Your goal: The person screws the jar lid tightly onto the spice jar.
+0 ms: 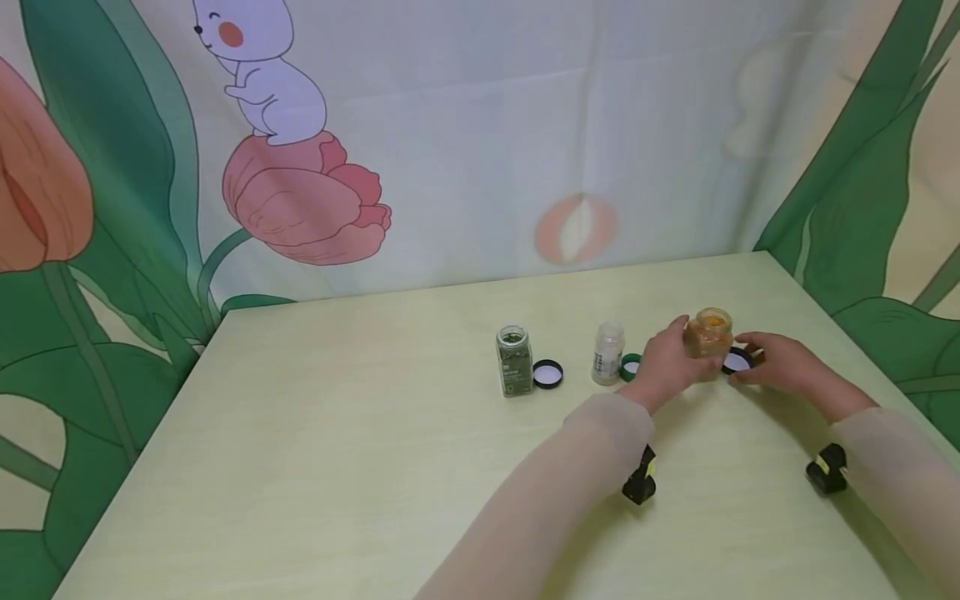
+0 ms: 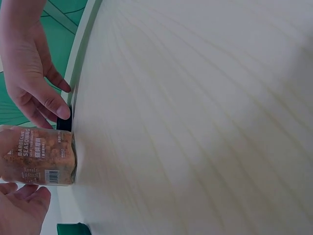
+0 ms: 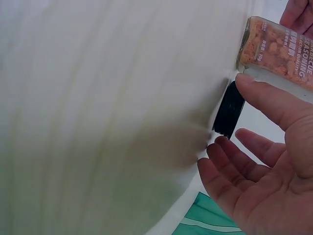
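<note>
My left hand (image 1: pixel 671 362) grips a glass jar of orange barbecue seasoning (image 1: pixel 711 335), its mouth uncovered. In the left wrist view the jar (image 2: pixel 41 155) stands with its base right at the table, its printed label showing. Just right of it, my right hand (image 1: pixel 783 367) holds a black lid (image 1: pixel 738 361) by its rim, white inner face up. The right wrist view shows the thumb at one edge of the lid (image 3: pixel 229 108) and fingertips at the opposite edge, low over the tabletop.
Left of my hands stand an uncapped clear shaker jar (image 1: pixel 608 354) with a green lid (image 1: pixel 631 367) beside it, and an uncapped jar of green herbs (image 1: pixel 514 362) with a black lid (image 1: pixel 548 374). The pale table (image 1: pixel 300 433) ends at a printed curtain (image 1: pixel 465 150).
</note>
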`<state>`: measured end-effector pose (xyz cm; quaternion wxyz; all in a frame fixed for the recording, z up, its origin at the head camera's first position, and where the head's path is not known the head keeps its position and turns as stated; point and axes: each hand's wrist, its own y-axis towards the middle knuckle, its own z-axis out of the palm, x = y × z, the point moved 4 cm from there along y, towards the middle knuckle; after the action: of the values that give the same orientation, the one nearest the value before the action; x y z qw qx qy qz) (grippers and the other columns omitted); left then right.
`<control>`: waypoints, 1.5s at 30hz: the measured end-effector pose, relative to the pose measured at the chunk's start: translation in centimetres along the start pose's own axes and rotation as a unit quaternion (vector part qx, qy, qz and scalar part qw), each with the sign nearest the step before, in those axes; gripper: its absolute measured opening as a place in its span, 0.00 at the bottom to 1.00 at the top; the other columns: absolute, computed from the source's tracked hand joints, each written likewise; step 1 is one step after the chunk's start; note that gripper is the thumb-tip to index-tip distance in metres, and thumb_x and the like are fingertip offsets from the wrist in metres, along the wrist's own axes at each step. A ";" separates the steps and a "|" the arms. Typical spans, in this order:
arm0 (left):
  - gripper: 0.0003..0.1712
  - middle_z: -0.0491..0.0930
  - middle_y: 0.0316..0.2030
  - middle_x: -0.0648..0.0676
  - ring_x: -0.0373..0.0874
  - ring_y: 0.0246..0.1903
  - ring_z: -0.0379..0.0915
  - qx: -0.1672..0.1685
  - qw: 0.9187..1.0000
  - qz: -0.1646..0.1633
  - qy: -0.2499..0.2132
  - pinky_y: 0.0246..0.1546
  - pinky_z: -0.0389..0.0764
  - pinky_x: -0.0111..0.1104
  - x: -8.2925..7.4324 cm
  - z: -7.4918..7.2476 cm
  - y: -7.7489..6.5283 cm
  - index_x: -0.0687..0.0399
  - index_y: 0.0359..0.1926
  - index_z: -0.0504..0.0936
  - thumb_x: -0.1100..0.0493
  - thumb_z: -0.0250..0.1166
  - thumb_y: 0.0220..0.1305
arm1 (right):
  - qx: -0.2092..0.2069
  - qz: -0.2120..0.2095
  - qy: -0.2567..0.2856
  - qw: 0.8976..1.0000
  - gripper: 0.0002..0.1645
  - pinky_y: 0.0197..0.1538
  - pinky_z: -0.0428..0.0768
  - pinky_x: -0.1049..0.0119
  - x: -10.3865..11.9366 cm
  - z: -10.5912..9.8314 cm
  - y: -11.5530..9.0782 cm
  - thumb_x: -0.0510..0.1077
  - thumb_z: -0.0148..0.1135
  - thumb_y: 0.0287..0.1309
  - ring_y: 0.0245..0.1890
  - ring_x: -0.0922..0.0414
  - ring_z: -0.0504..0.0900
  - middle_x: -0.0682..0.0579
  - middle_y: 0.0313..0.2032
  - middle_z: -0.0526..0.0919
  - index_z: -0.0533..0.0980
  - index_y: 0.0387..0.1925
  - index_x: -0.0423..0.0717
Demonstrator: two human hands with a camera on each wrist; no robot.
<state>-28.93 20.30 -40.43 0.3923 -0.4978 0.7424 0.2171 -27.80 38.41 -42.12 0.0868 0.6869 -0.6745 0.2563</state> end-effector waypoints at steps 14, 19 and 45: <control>0.37 0.75 0.70 0.51 0.43 0.69 0.72 -0.011 0.999 -0.020 -0.033 0.70 0.74 0.31 0.2 0.5 0.0 0.52 0.73 0.69 0.51 0.70 0.68 | 0.009 0.004 -0.016 1.000 0.42 0.59 0.78 0.35 0.0 0.2 0.2 0.41 0.68 0.63 0.53 0.31 0.76 0.19 0.57 0.72 0.61 0.66 0.17; 0.35 0.76 0.69 0.52 0.43 0.69 0.72 -0.011 0.999 -0.010 -0.029 0.70 0.74 0.30 0.1 0.4 0.0 0.54 0.73 0.69 0.51 0.68 0.70 | -0.002 -0.005 -0.021 1.000 0.39 0.58 0.78 0.35 0.3 0.1 0.2 0.40 0.68 0.62 0.51 0.33 0.77 0.19 0.56 0.74 0.64 0.64 0.16; 0.33 0.79 0.66 0.53 0.42 0.65 0.76 -0.032 0.999 -0.030 0.013 0.65 0.78 0.29 -0.1 1.3 0.6 0.55 0.72 0.70 0.51 0.67 0.70 | 0.000 -0.014 -0.030 0.999 0.35 0.55 0.79 0.39 0.0 -0.2 0.8 0.40 0.69 0.61 0.50 0.34 0.79 0.21 0.54 0.77 0.69 0.59 0.16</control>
<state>-28.94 21.53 -41.18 0.3730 -0.5348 0.7248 0.2224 -28.58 38.46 -42.17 0.0703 0.7035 -0.6673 0.2342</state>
